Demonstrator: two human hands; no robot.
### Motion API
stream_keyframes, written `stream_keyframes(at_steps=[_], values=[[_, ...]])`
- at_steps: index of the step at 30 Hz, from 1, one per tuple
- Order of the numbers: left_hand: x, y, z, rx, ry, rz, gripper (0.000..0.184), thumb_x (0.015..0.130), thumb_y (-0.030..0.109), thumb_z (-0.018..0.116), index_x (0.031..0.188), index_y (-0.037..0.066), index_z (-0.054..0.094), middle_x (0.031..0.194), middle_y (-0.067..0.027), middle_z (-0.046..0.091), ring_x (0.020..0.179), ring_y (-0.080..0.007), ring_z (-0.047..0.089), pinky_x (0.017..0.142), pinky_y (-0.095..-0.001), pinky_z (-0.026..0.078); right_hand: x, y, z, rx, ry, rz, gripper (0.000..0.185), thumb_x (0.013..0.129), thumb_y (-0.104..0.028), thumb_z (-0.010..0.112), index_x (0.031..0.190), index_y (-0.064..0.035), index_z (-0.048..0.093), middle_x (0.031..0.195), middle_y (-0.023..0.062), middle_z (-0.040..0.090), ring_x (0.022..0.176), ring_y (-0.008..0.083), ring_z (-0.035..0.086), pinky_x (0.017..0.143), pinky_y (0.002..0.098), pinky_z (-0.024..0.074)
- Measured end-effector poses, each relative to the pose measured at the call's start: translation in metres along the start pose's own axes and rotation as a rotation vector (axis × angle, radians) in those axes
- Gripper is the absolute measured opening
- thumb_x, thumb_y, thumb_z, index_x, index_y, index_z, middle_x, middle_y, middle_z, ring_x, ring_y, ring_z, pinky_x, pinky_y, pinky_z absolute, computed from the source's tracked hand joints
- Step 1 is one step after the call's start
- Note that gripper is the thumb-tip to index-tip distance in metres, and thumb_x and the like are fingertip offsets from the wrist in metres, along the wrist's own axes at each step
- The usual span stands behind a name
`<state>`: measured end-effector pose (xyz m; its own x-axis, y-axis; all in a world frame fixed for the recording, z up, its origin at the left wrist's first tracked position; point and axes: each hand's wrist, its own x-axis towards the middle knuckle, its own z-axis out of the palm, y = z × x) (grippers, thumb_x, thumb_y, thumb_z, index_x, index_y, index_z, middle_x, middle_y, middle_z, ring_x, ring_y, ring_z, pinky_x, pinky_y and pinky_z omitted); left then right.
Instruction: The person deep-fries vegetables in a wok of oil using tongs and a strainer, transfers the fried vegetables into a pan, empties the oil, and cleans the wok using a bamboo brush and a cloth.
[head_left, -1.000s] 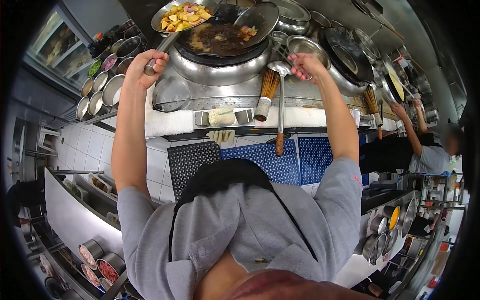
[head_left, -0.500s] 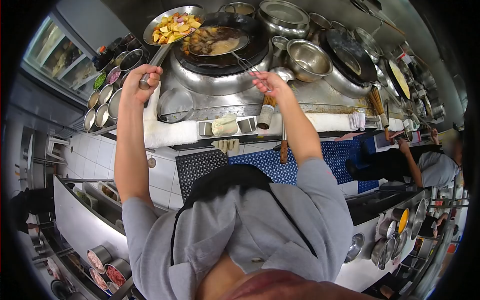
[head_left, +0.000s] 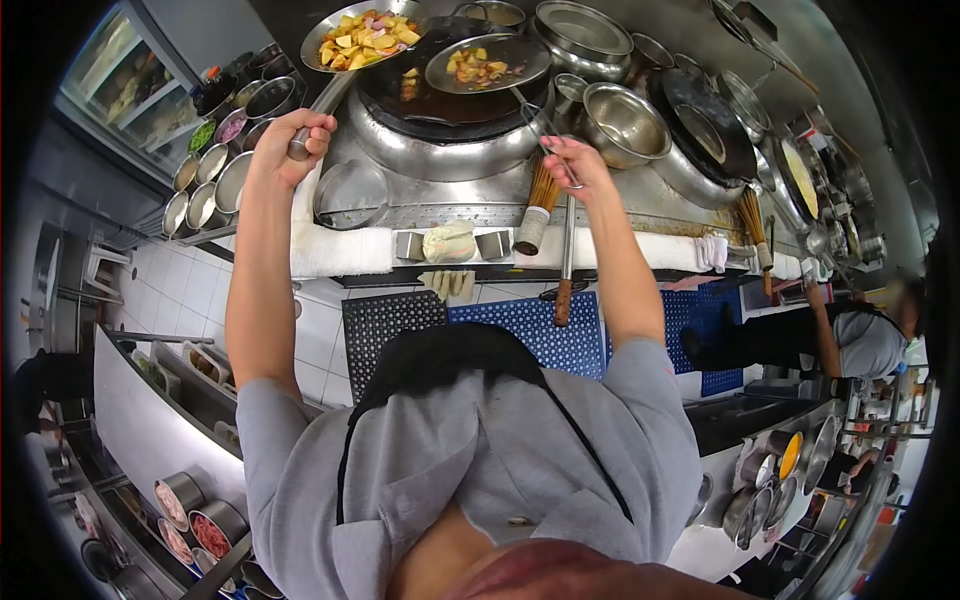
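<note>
My left hand [head_left: 293,147] is closed around the metal handle of a round ladle or strainer [head_left: 312,60] heaped with yellow chunks and reddish pieces. In my right hand [head_left: 577,168] is the wire handle of a flat round skimmer [head_left: 505,83], which carries a few yellow chunks. The skimmer is over the right part of a dark wok [head_left: 440,118]; the heaped ladle is at the wok's upper left. Some pieces show in the wok beside the skimmer. A bamboo brush [head_left: 538,205] and a long-handled ladle [head_left: 566,255] lie below my right hand.
A steel bowl [head_left: 625,122] sits right of the wok, with a second wok [head_left: 705,130] beyond it. Small containers [head_left: 213,160] line the left side. White towels [head_left: 345,252] run along the counter's front edge. Another person [head_left: 850,335] stands at the far right.
The skimmer has come up out of the wok's liquid with chunks on it and moved right, along with my right hand. My left hand and its ladle have shifted slightly up and right in view.
</note>
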<state>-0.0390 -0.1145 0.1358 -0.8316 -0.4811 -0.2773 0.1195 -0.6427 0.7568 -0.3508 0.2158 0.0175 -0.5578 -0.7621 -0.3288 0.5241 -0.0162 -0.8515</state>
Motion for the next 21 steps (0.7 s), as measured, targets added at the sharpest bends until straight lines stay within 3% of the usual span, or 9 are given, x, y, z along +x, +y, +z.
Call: stream_keyframes(at_steps=[12,17,21], values=[[0.007,-0.005,-0.010,0.032,-0.030,0.012,0.007,0.079,-0.007,0.055,0.084,-0.009,0.051,0.078,-0.0155,0.059,0.052,-0.0104,0.054,0.040,-0.0178,0.043,-0.036,-0.056,-0.008,-0.361,0.029,0.098,0.023,0.096,-0.006,0.042,0.114,0.0003,0.055,0.066,0.0082,0.062,0.039,0.0090,0.050,0.032,0.0205,0.0382],[0.009,-0.001,-0.009,0.019,-0.030,0.001,0.007,0.080,-0.006,0.054,0.084,-0.008,0.050,0.077,-0.0147,0.058,0.052,-0.0098,0.053,0.040,-0.0177,0.041,-0.021,-0.032,-0.002,-0.211,-0.085,0.233,0.024,0.098,-0.012,0.044,0.117,-0.0028,0.055,0.067,0.0037,0.059,0.045,0.0060,0.046,0.034,0.0170,0.0315],[0.006,0.005,-0.004,0.037,-0.053,0.009,0.007,0.080,-0.005,0.054,0.085,-0.009,0.049,0.078,-0.0156,0.057,0.053,-0.0103,0.052,0.039,-0.0177,0.040,0.021,0.009,0.013,-0.035,-0.115,0.219,0.023,0.098,-0.014,0.046,0.117,-0.0043,0.055,0.069,0.0052,0.059,0.047,0.0065,0.046,0.035,0.0183,0.0317]])
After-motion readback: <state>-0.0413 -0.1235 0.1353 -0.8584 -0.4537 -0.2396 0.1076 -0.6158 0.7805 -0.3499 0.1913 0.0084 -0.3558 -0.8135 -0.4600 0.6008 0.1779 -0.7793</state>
